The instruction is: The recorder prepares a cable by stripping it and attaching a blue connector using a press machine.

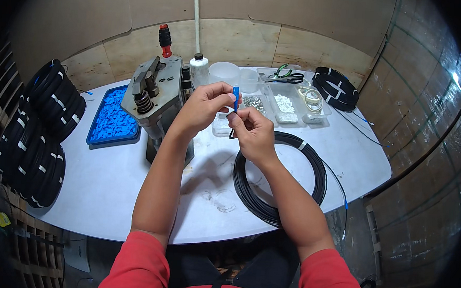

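Note:
Above the table, my left hand [207, 108] pinches a small blue cable connector [236, 93] with a pale tip, held upright. Just below and to its right, my right hand [255, 134] is closed around the connector's lower end, where black cable seems to enter; the fingers hide the exact join. Beneath my right forearm, a coil of black cable [240, 182] lies on the white table [106, 189]. One loose cable end with a blue piece [346, 205] hangs over the front edge at the right.
A metal press [154, 100] stands left of my hands, beside a blue tray [113, 143] of blue parts. Behind are a white bottle [198, 71], clear bins [286, 117] of small parts and scissors [287, 78]. More cable coils lie far left [44, 169] and back right [335, 88].

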Motion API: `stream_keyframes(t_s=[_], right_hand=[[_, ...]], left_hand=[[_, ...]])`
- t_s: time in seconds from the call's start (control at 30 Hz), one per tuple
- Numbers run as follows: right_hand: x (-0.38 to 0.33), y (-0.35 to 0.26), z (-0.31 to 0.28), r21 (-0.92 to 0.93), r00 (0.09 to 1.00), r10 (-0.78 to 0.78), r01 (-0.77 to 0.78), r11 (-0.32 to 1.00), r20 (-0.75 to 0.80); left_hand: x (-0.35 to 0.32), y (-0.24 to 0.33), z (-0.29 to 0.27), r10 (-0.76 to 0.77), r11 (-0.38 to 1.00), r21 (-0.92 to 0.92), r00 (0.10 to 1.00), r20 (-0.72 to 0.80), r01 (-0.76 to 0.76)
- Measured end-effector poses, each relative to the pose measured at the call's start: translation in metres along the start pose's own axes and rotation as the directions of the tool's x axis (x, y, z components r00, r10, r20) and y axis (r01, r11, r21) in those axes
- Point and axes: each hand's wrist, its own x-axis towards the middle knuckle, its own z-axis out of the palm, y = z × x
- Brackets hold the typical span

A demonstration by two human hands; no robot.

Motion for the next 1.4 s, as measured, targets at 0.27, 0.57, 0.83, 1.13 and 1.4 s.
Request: stream_keyframes(t_s=[0.27,0.57,0.83,1.13,1.4], right_hand=[[0.0,0.0,0.0,-0.002,1.0,0.001,-0.001,1.0,-0.005],[0.0,0.001,0.0,0.006,1.0,-0.002,0.002,1.0,-0.011],[0.001,0.001,-0.002,0.013,1.0,-0.001,0.001,1.0,-0.009],[0.005,-0.001,-0.008,0.298,0.978,0.135,-0.178,0.938,0.158],[0.008,0.009,-0.011,0.241,0.987,0.089,-0.12,0.963,0.136]], left_hand=[[0.0,-0.001,0.001,0.021,1.0,0.0,1.0,0.018,-0.021],[0.0,0.0,0.001,0.007,1.0,0.009,0.999,0.051,-0.007],[0.0,0.0,0.002,0.032,0.999,-0.013,0.999,0.02,-0.032],[-0.001,0.003,0.002,-0.008,0.997,-0.076,0.998,0.063,0.013],[-0.003,0.004,0.003,0.026,0.999,0.021,0.999,0.048,-0.027]])
